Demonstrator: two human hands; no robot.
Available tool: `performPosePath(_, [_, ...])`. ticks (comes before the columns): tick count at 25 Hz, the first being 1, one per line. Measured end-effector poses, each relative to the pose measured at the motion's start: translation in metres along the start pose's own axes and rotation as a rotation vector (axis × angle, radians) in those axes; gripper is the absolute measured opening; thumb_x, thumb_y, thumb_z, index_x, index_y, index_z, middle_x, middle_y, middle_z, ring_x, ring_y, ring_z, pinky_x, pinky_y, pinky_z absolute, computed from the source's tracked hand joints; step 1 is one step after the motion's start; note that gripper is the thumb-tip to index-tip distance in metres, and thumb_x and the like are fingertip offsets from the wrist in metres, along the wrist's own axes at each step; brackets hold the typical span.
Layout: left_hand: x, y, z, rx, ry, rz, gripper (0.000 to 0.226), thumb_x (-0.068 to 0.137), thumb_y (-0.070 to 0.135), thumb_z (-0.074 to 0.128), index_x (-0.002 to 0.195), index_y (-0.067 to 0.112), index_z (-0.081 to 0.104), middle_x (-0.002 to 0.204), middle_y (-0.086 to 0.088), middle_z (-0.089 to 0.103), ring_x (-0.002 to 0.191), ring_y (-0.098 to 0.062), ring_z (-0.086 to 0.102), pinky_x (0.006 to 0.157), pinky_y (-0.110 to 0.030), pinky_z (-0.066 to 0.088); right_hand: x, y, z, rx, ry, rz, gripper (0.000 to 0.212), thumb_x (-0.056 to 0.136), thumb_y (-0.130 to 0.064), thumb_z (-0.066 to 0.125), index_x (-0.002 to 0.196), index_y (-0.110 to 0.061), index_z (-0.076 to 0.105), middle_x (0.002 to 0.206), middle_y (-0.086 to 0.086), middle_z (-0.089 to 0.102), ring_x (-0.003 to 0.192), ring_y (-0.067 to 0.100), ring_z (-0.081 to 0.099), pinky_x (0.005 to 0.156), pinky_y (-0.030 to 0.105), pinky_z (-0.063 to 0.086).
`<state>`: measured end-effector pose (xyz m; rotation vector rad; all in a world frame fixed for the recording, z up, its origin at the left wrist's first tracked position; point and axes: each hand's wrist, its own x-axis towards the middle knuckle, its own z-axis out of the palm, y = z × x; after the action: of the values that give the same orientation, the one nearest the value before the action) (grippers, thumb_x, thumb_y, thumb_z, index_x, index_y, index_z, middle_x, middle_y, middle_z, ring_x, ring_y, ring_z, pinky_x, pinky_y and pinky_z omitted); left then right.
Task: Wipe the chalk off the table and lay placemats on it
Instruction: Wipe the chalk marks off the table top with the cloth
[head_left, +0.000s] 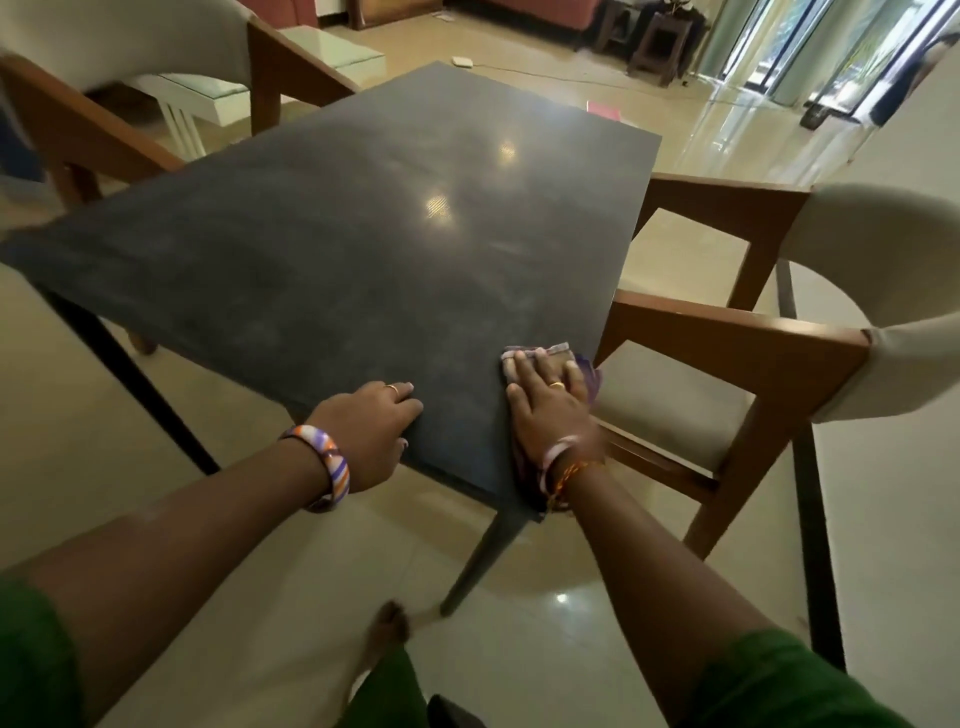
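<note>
A dark grey square table (332, 249) fills the middle of the view, with faint pale chalk smears across its top. My right hand (545, 402) lies flat with fingers spread, pressing a purple patterned cloth (584, 366) onto the table near its right edge and near corner. My left hand (371, 431) grips the table's near edge, thumb under the rim, fingers curled on top. No placemats are in view.
A wooden chair with a beige cushion (727, 374) stands close at the table's right side. Another wooden chair (130, 93) stands at the far left. A pink flat item (605, 110) lies on the glossy tiled floor beyond the table. My foot (387, 631) is under the near corner.
</note>
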<state>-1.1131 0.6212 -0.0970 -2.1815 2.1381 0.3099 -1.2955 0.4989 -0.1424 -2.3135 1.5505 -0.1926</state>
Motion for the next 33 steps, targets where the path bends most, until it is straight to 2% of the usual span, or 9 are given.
performPosePath(3, [-0.029,0.019,0.006,-0.027,0.014,-0.039,0.053,0.097,0.026,0.042,0.146,0.020,0.025,0.156,0.002,0.017,0.140,-0.017,0.026,0.107,-0.030,0.035,-0.061,-0.011,-0.001,0.153,0.056,-0.094,0.042,0.101,-0.036,0.034,0.142,-0.040,0.034,0.155,-0.013,0.022,0.145,0.022,0.006,0.115,0.041,0.017])
performPosePath(8, [-0.043,0.054,0.011,-0.043,0.032,-0.118,0.048,0.097,0.028,0.043,0.143,0.017,0.033,0.153,-0.001,0.026,0.138,-0.016,0.032,0.107,-0.026,0.034,-0.110,0.003,-0.007,0.098,-0.026,-0.316,0.042,0.099,-0.019,0.043,0.136,-0.038,0.045,0.150,-0.012,0.033,0.143,0.018,0.016,0.110,0.034,0.030])
performPosePath(13, [-0.008,0.123,0.004,-0.124,0.010,-0.163,0.028,0.094,0.027,0.045,0.115,0.017,0.061,0.125,-0.003,0.057,0.109,-0.016,0.056,0.092,-0.027,0.047,-0.108,0.062,-0.062,0.041,-0.239,-0.736,0.042,0.092,-0.008,0.053,0.128,-0.032,0.056,0.134,-0.002,0.050,0.123,0.018,0.046,0.098,0.027,0.042])
performPosePath(16, [0.025,0.175,-0.003,-0.214,-0.009,-0.235,0.026,0.094,0.029,0.046,0.113,0.018,0.061,0.114,-0.003,0.061,0.099,-0.015,0.058,0.089,-0.029,0.049,-0.096,0.135,-0.110,-0.103,-0.294,-0.963,0.040,0.088,-0.005,0.055,0.123,-0.022,0.061,0.130,0.006,0.054,0.116,0.025,0.053,0.092,0.036,0.048])
performPosePath(19, [0.063,0.234,-0.015,-0.267,0.035,-0.323,0.036,0.095,0.032,0.047,0.128,0.020,0.053,0.128,-0.002,0.055,0.112,-0.016,0.055,0.094,-0.027,0.042,-0.060,0.211,-0.166,-0.285,-0.211,-1.081,0.037,0.084,-0.001,0.057,0.115,-0.018,0.068,0.124,0.011,0.059,0.110,0.033,0.058,0.086,0.046,0.051])
performPosePath(25, [0.138,0.325,-0.047,-0.321,0.116,-0.418,0.038,0.096,0.032,0.046,0.133,0.022,0.048,0.132,-0.005,0.052,0.114,-0.018,0.054,0.094,-0.027,0.041,0.042,0.279,-0.265,-0.604,-0.007,-1.189,0.046,0.085,-0.011,0.062,0.130,-0.019,0.054,0.138,0.009,0.046,0.125,0.028,0.045,0.091,0.037,0.046])
performPosePath(28, [0.187,0.352,-0.067,-0.477,0.206,-0.467,0.037,0.095,0.028,0.049,0.131,0.021,0.051,0.131,-0.003,0.055,0.116,-0.016,0.052,0.088,-0.024,0.037,0.107,0.310,-0.281,-0.652,0.192,-1.374,0.049,0.066,-0.005,0.076,0.114,-0.012,0.066,0.125,0.015,0.060,0.118,0.037,0.054,0.068,0.044,0.058])
performPosePath(29, [0.206,0.359,-0.071,-0.548,0.256,-0.477,0.036,0.095,0.027,0.050,0.130,0.020,0.053,0.130,-0.002,0.056,0.116,-0.015,0.052,0.087,-0.022,0.036,0.129,0.326,-0.280,-0.641,0.259,-1.410,0.054,0.058,-0.004,0.078,0.110,-0.012,0.068,0.125,0.016,0.059,0.117,0.039,0.054,0.061,0.043,0.059])
performPosePath(33, [0.296,0.401,-0.090,-0.695,0.436,-0.525,0.029,0.095,0.022,0.049,0.120,0.015,0.061,0.118,-0.004,0.062,0.108,-0.016,0.056,0.082,-0.021,0.039,0.197,0.395,-0.304,-0.651,0.305,-1.472,0.092,0.040,-0.009,0.088,0.126,-0.021,0.057,0.141,0.012,0.034,0.129,0.039,0.037,0.069,0.038,0.057])
